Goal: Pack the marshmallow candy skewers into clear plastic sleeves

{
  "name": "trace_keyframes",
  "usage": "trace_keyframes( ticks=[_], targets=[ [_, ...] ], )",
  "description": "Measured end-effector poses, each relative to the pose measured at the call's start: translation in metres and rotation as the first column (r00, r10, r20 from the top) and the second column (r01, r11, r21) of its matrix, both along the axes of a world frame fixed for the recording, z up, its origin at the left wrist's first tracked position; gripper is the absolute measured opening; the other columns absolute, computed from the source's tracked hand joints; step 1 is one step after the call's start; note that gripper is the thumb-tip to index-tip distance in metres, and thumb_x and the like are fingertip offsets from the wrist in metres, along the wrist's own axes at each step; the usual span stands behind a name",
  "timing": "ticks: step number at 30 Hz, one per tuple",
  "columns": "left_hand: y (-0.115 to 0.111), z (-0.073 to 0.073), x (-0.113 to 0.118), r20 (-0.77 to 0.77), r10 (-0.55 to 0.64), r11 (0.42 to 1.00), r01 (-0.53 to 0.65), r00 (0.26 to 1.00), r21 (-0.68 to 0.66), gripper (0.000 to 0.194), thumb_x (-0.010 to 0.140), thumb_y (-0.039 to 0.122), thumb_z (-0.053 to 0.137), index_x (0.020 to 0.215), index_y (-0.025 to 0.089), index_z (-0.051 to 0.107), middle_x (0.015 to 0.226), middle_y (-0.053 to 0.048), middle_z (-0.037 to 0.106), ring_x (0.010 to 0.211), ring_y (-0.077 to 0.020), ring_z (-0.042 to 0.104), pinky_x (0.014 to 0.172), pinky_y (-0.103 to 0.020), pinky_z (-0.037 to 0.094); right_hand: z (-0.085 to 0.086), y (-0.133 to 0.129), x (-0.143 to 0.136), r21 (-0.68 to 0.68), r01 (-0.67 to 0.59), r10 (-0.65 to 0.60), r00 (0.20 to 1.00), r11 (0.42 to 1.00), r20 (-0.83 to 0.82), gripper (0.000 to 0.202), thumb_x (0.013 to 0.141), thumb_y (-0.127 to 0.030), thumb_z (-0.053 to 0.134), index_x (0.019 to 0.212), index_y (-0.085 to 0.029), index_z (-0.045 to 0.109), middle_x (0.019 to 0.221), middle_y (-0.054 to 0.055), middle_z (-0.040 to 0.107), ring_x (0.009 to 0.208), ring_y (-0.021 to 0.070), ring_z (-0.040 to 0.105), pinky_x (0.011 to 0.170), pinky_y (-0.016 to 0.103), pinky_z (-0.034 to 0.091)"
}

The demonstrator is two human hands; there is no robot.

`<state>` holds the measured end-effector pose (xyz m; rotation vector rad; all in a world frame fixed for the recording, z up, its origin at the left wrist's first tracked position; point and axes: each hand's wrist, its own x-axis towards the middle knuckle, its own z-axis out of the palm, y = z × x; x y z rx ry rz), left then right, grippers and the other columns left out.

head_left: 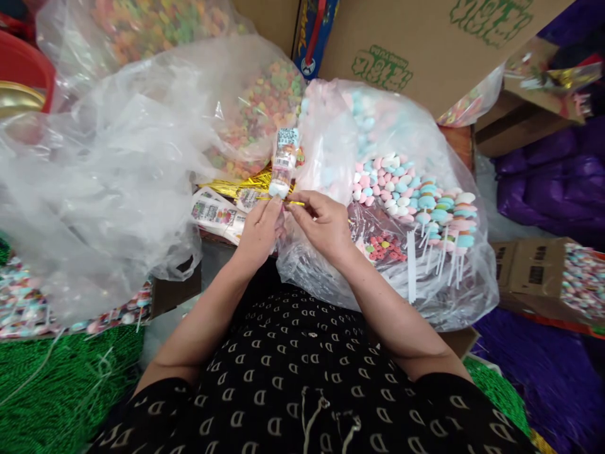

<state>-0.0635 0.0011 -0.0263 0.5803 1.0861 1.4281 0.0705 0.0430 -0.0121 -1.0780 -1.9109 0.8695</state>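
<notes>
My left hand [259,232] is closed around the gathered lower end of a small printed candy packet [285,161], which stands upright with a barcode on its front. A gold twist tie [295,203] crosses the packet's neck, its right end pinched between the thumb and fingers of my right hand [324,224]. Just behind my hands lies a bundle of gold twist ties [236,185]. Flat printed wrappers [217,214] lie beside my left hand. To the right, several marshmallow skewers [442,214] on white sticks rest on a clear plastic bag.
Bags of gummy rings [262,104] stand behind, next to a large bag of pastel marshmallows [373,113]. A crumpled clear bag [99,170] fills the left. Cardboard boxes [401,38] close off the back. Green cords [61,378] and wrapped candies [28,296] lie low left.
</notes>
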Motion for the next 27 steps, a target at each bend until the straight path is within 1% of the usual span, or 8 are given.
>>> trace_keyframes(
  ticks=[3, 7, 11, 15, 17, 19, 22, 27],
  targets=[
    [0.000, 0.015, 0.001, 0.125, -0.064, 0.997, 0.068, 0.990, -0.027, 0.041, 0.100, 0.042, 0.065, 0.068, 0.019, 0.055, 0.050, 0.009, 0.030, 0.039, -0.0056, 0.030, 0.042, -0.019, 0.038, 0.001, 0.000, 0.004, -0.226, -0.014, -0.032, 0.980, 0.974, -0.196, 0.015, 0.088, -0.037, 0.072, 0.086, -0.023, 0.075, 0.083, 0.000, 0.074, 0.075, 0.0155, 0.065, 0.075, 0.032, 0.056],
    [-0.005, 0.028, -0.001, 0.301, -0.249, 0.962, 0.270, 0.921, -0.031, 0.045, 0.105, 0.040, 0.056, 0.066, 0.018, 0.057, 0.048, 0.010, 0.024, 0.036, -0.0052, 0.026, 0.040, -0.019, 0.038, 0.001, 0.000, 0.007, -0.479, -0.096, -0.079, 0.940, 0.873, -0.331, 0.026, 0.080, -0.045, 0.080, 0.075, -0.021, 0.070, 0.067, -0.004, 0.065, 0.064, 0.0118, 0.056, 0.064, 0.028, 0.051],
    [-0.012, 0.029, -0.005, 0.379, -0.384, 0.909, 0.417, 0.842, -0.008, 0.046, 0.105, 0.040, 0.052, 0.067, 0.017, 0.062, 0.048, 0.010, 0.020, 0.035, -0.0051, 0.022, 0.038, -0.019, 0.039, 0.004, 0.000, 0.013, -0.530, -0.228, -0.005, 0.916, 0.817, -0.401, 0.034, 0.076, -0.050, 0.085, 0.074, -0.022, 0.067, 0.074, -0.003, 0.068, 0.071, 0.0130, 0.061, 0.072, 0.029, 0.055],
    [-0.015, 0.029, -0.008, 0.424, -0.554, 0.804, 0.592, 0.717, 0.049, 0.050, 0.100, 0.044, 0.057, 0.057, 0.019, 0.055, 0.046, 0.009, 0.016, 0.033, -0.0056, 0.021, 0.038, -0.021, 0.041, 0.006, 0.004, 0.022, -0.529, -0.395, 0.150, 0.882, 0.751, -0.446, 0.046, 0.068, -0.059, 0.089, 0.096, -0.025, 0.074, 0.094, 0.002, 0.077, 0.093, 0.0195, 0.070, 0.083, 0.033, 0.060],
    [-0.016, 0.029, -0.008, 0.446, -0.612, 0.751, 0.657, 0.653, 0.068, 0.053, 0.099, 0.044, 0.059, 0.053, 0.020, 0.049, 0.045, 0.009, 0.014, 0.032, -0.0060, 0.021, 0.037, -0.022, 0.041, 0.005, 0.009, 0.027, -0.530, -0.472, 0.233, 0.859, 0.704, -0.456, 0.048, 0.067, -0.061, 0.090, 0.095, -0.024, 0.076, 0.092, 0.003, 0.078, 0.093, 0.0208, 0.072, 0.083, 0.035, 0.061],
    [-0.016, 0.028, -0.007, 0.466, -0.628, 0.732, 0.676, 0.624, 0.081, 0.054, 0.099, 0.043, 0.059, 0.051, 0.020, 0.046, 0.044, 0.009, 0.014, 0.032, -0.0060, 0.020, 0.036, -0.022, 0.040, 0.001, 0.013, 0.031, -0.525, -0.518, 0.280, 0.839, 0.676, -0.467, 0.044, 0.067, -0.061, 0.090, 0.086, -0.022, 0.078, 0.082, 0.002, 0.076, 0.087, 0.0199, 0.072, 0.083, 0.036, 0.061],
    [-0.016, 0.025, -0.004, 0.494, -0.598, 0.752, 0.655, 0.631, 0.074, 0.050, 0.100, 0.041, 0.057, 0.056, 0.020, 0.053, 0.044, 0.009, 0.013, 0.031, -0.0060, 0.017, 0.035, -0.021, 0.039, -0.007, 0.016, 0.033, -0.536, -0.477, 0.229, 0.856, 0.696, -0.464, 0.042, 0.064, -0.059, 0.092, 0.075, -0.021, 0.076, 0.072, -0.001, 0.071, 0.077, 0.0172, 0.069, 0.079, 0.036, 0.059],
    [-0.013, 0.025, 0.000, 0.498, -0.496, 0.821, 0.571, 0.712, 0.001, 0.046, 0.103, 0.045, 0.057, 0.066, 0.019, 0.059, 0.047, 0.011, 0.017, 0.033, -0.0056, 0.016, 0.035, -0.019, 0.037, -0.015, 0.013, 0.026, -0.536, -0.267, 0.028, 0.911, 0.801, -0.412, 0.042, 0.066, -0.056, 0.093, 0.068, -0.021, 0.069, 0.063, -0.005, 0.061, 0.062, 0.0116, 0.055, 0.068, 0.029, 0.052]
  ],
)
